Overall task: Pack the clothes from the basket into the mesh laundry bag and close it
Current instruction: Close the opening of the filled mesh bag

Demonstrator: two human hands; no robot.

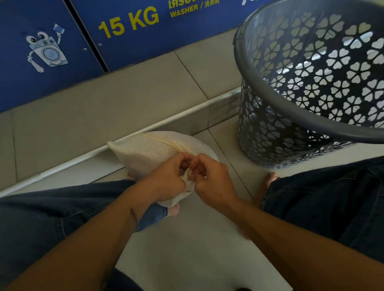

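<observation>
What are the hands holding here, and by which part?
Both the left hand and right hand pinch the near end of the white mesh laundry bag, apparently where its zipper ends; the fingers hide the exact spot.

White mesh bag (153, 149), stuffed full, lying on pale floor tiles between the knees, zipper seam on top. Grey basket (321, 79) with flower cutouts, tilted, just right of it.

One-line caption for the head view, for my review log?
Both hands, left and right, work the white mesh laundry bag's closure beside a grey basket.
</observation>
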